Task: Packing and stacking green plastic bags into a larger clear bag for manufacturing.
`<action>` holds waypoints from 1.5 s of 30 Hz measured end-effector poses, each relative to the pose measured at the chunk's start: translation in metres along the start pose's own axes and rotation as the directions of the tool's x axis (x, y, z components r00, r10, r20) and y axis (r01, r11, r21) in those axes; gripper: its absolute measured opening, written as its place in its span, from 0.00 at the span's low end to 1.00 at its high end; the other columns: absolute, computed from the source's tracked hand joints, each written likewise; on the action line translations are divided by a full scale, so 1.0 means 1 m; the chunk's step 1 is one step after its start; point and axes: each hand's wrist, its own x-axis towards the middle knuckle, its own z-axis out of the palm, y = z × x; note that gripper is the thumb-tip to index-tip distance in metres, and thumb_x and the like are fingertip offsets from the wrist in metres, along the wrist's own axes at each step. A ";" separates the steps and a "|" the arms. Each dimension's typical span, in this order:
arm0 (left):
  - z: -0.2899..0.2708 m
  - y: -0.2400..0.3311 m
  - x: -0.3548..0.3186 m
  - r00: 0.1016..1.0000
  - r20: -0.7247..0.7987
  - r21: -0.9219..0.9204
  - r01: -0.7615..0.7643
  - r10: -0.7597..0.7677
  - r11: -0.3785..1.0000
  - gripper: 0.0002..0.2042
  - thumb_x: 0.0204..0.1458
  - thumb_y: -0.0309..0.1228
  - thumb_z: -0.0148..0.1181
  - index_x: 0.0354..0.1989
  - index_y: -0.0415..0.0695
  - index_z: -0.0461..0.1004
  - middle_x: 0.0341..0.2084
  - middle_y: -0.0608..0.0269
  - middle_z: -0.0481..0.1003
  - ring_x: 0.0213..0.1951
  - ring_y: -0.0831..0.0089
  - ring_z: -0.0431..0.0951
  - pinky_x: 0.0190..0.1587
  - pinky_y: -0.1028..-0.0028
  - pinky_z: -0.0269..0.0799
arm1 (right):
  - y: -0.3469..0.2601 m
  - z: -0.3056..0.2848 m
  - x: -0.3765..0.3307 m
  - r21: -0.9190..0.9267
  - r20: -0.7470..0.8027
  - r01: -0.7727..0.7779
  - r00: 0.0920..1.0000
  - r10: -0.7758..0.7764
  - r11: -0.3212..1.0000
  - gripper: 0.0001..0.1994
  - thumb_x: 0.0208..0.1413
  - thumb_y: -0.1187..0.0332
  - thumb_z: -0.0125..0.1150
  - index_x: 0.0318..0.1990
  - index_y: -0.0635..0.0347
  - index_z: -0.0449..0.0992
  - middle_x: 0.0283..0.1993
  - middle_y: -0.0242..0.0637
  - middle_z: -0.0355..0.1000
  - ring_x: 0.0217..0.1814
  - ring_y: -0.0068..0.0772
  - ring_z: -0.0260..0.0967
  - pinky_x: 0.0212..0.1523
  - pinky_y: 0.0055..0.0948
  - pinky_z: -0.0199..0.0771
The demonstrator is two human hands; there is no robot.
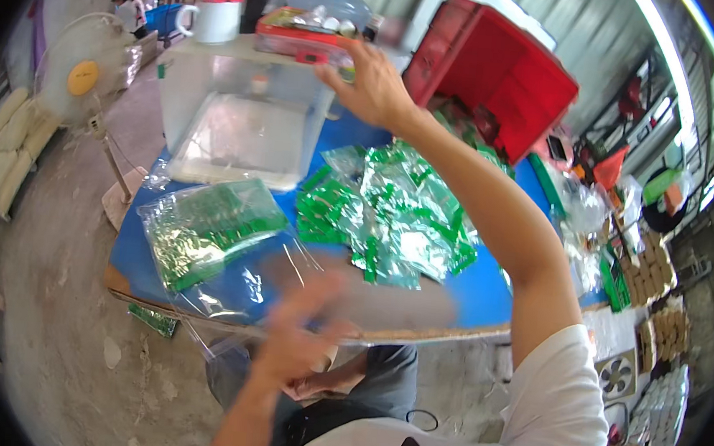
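Note:
My right hand [372, 86] reaches to the far side of the table, its fingers stretched out and apart, beside a red tray [299, 47] of small items on top of a clear-sided box [243, 76]. Whether the fingertips touch the tray, I cannot tell. My left hand [303, 324] is smeared by motion over the table's front edge, so its fingers do not show clearly. A large clear bag [210, 220] filled with small green packets lies just beyond it. A heap of shiny clear-and-green packets [404, 210] covers the middle of the blue tabletop [485, 300].
A red crate [503, 75] lies tipped on its side at the back right, behind the packets. A white jug [218, 17] with a red lid and a large blue water bottle [332, 3] stand at the back. A fan [83, 76] stands at the left.

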 end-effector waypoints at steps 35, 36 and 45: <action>0.079 -0.050 -0.137 0.551 -0.043 -0.569 0.672 -0.834 0.473 0.11 0.59 0.26 0.64 0.47 0.36 0.78 0.41 0.59 0.81 0.40 0.74 0.82 0.39 0.78 0.81 | -0.093 -0.053 -0.408 0.302 0.432 -0.247 0.897 0.099 0.921 0.35 0.61 0.42 0.57 0.62 0.66 0.69 0.69 0.53 0.63 0.76 0.59 0.51 0.75 0.55 0.45; 0.077 -0.049 -0.137 0.549 -0.043 -0.577 0.668 -0.835 0.469 0.11 0.59 0.26 0.64 0.47 0.36 0.78 0.41 0.59 0.81 0.40 0.74 0.82 0.39 0.78 0.81 | -0.086 -0.059 -0.409 0.079 0.345 -0.446 0.851 0.396 0.891 0.35 0.60 0.43 0.58 0.63 0.66 0.68 0.69 0.54 0.63 0.76 0.59 0.51 0.75 0.56 0.45; 0.102 -0.053 -0.132 0.496 0.200 -0.614 0.735 -0.845 0.286 0.17 0.57 0.29 0.66 0.54 0.41 0.74 0.48 0.61 0.78 0.46 0.71 0.80 0.48 0.68 0.81 | -0.074 -0.058 -0.417 0.425 0.376 -0.204 0.926 0.033 0.882 0.27 0.62 0.55 0.58 0.63 0.65 0.69 0.63 0.55 0.68 0.71 0.58 0.59 0.73 0.54 0.52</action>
